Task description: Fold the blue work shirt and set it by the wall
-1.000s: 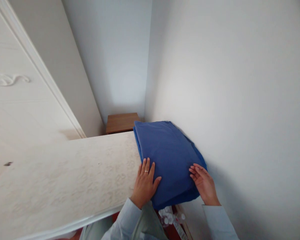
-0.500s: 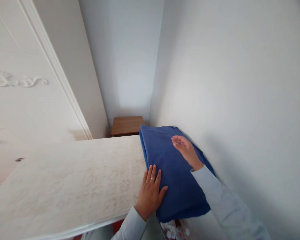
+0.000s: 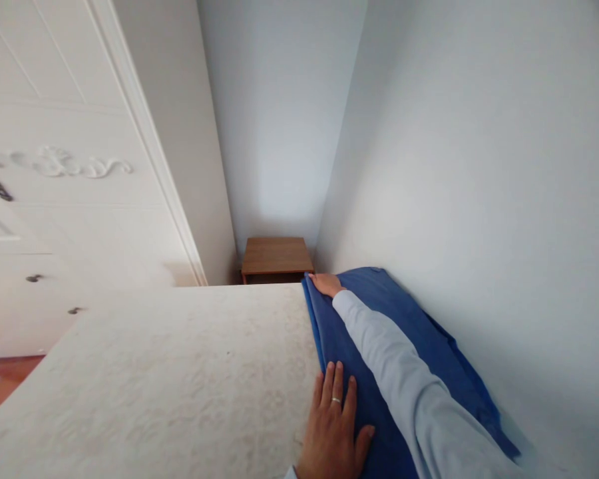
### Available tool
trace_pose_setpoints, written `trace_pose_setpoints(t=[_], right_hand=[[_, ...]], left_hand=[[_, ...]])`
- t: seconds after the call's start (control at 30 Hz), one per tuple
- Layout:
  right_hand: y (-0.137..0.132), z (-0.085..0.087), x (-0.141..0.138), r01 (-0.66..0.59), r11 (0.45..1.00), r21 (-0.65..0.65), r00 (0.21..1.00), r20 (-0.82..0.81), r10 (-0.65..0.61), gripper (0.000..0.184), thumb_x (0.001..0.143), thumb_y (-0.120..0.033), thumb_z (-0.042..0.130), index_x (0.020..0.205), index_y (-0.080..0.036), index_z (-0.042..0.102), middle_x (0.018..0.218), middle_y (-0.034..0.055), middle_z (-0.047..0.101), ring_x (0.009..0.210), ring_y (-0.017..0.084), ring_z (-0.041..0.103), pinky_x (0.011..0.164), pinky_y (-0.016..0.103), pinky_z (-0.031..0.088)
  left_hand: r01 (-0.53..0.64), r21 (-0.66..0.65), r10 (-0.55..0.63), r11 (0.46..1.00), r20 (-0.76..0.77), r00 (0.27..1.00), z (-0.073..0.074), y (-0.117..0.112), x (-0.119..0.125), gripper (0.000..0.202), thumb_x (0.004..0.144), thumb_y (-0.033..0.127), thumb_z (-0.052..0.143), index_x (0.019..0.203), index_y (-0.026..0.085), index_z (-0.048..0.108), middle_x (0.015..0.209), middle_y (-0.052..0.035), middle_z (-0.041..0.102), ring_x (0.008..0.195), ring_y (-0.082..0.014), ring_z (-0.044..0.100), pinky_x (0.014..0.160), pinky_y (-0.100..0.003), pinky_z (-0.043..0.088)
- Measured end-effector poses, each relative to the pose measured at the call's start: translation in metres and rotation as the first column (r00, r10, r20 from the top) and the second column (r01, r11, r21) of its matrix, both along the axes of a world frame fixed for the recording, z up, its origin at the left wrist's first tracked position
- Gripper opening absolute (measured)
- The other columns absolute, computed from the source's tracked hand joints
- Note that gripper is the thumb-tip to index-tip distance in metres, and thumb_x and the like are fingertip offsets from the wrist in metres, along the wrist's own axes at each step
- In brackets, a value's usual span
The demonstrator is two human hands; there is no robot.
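A folded blue cloth (image 3: 399, 299) lies along the right side of a pale patterned mattress (image 3: 180, 372), by the wall. My right hand (image 3: 326, 283) reaches across it to the far left corner, its fingers closed on the fabric there. Flat on the near part of the cloth's left edge rests my left hand (image 3: 332, 419), open, with a ring on one finger. Layered folds show along that left edge. My right forearm covers part of the cloth.
A small brown wooden cabinet (image 3: 277, 255) stands in the corner beyond the mattress. A white wardrobe (image 3: 100, 239) with dark handles rises on the left. The pale wall (image 3: 479, 166) borders the cloth on the right.
My right hand has come down from above the cloth to its far left corner and closed on it. My left hand stays flat on the cloth. The view has shifted left.
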State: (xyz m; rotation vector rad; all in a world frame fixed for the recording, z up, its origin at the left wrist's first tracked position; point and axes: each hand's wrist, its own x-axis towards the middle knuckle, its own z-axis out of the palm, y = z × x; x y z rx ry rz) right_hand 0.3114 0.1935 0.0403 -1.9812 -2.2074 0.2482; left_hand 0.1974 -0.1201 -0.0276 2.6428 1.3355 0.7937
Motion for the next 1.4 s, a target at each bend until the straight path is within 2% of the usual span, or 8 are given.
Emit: trace_pose_setpoints(t=[0.07,0.2,0.57,0.73,0.93,1.13,1.27,1.4], right_hand=[[0.004,-0.013,-0.002,-0.015,0.998,-0.067,1.0,0.023,0.016,0.059,0.103,-0.048,0.027,0.11,-0.012,0.073,0.116,0.0191,0.071,0.112,0.032,0.065,0.097,0.041,0.046],[0.007,-0.022,0.003,-0.031,0.995,-0.094,0.998,0.06,0.037,0.068,0.103,-0.053,0.019,0.109,-0.015,0.074,0.117,0.0172,0.071,0.111,0.03,0.066,0.095,0.037,0.045],[0.002,-0.018,0.005,-0.024,0.999,-0.028,0.998,0.055,0.026,0.061,0.105,-0.049,0.017,0.119,-0.018,0.068,0.123,0.0124,0.069,0.112,0.025,0.063,0.092,0.03,0.043],[-0.012,-0.011,0.026,0.007,0.999,0.033,0.999,0.052,-0.009,0.054,0.107,-0.042,0.02,0.12,-0.016,0.065,0.122,0.0139,0.069,0.112,0.022,0.061,0.094,0.028,0.04],[-0.043,-0.006,0.094,0.06,0.997,0.043,0.994,0.092,-0.063,0.045,0.105,-0.037,0.033,0.128,-0.011,0.062,0.138,0.0173,0.059,0.13,0.024,0.052,0.109,0.033,0.032],[-0.09,-0.003,0.158,0.118,0.991,0.057,0.984,0.125,-0.125,0.051,0.104,-0.033,0.034,0.142,-0.003,0.051,0.149,0.0215,0.046,0.141,0.029,0.041,0.118,0.042,0.026],[-0.118,0.002,0.169,0.126,0.987,0.096,0.983,0.121,-0.137,0.052,0.103,-0.034,0.033,0.142,-0.003,0.05,0.151,0.0223,0.043,0.143,0.031,0.037,0.119,0.047,0.024],[-0.156,-0.003,0.157,0.045,0.99,0.134,0.993,0.098,-0.058,0.055,0.103,-0.039,0.033,0.148,-0.008,0.045,0.156,0.0162,0.038,0.148,0.026,0.03,0.122,0.043,0.022]], left_hand=[[0.005,0.005,-0.005,1.0,0.004,1.0,-0.003,0.001,0.001,0.079,0.092,0.051,0.054,0.158,0.02,0.023,0.161,-0.0139,0.022,0.146,-0.0362,0.03,0.111,-0.055,0.044],[-0.002,0.032,0.001,0.999,0.024,1.0,-0.008,0.001,0.003,0.08,0.092,0.052,0.053,0.158,0.02,0.023,0.161,-0.0145,0.023,0.145,-0.0359,0.032,0.109,-0.053,0.046],[-0.002,-0.018,0.003,1.0,0.052,0.999,0.005,-0.001,0.002,0.068,0.096,0.05,0.047,0.154,0.018,0.034,0.161,-0.0144,0.025,0.147,-0.0357,0.029,0.111,-0.056,0.043],[0.006,-0.009,-0.005,1.0,0.063,0.998,0.009,-0.001,0.0,0.063,0.098,0.05,0.044,0.151,0.016,0.04,0.161,-0.0152,0.027,0.148,-0.035,0.027,0.113,-0.055,0.041],[-0.005,-0.003,0.006,1.0,0.072,0.997,0.008,0.001,0.003,0.061,0.098,0.05,0.044,0.148,0.016,0.044,0.158,-0.0165,0.034,0.147,-0.0344,0.029,0.113,-0.056,0.039],[-0.01,0.037,0.008,0.999,0.066,0.998,0.008,0.003,0.003,0.06,0.098,0.051,0.043,0.146,0.014,0.047,0.157,-0.0178,0.036,0.147,-0.0346,0.03,0.114,-0.055,0.038],[0.01,0.059,-0.012,0.998,0.027,1.0,0.006,0.004,0.003,0.061,0.099,0.05,0.043,0.145,0.011,0.048,0.155,-0.0209,0.038,0.145,-0.0362,0.032,0.113,-0.056,0.039],[0.014,0.068,-0.015,0.998,0.018,1.0,0.004,0.006,0.003,0.06,0.099,0.049,0.043,0.144,0.011,0.048,0.154,-0.0214,0.039,0.145,-0.0363,0.032,0.113,-0.056,0.038]])
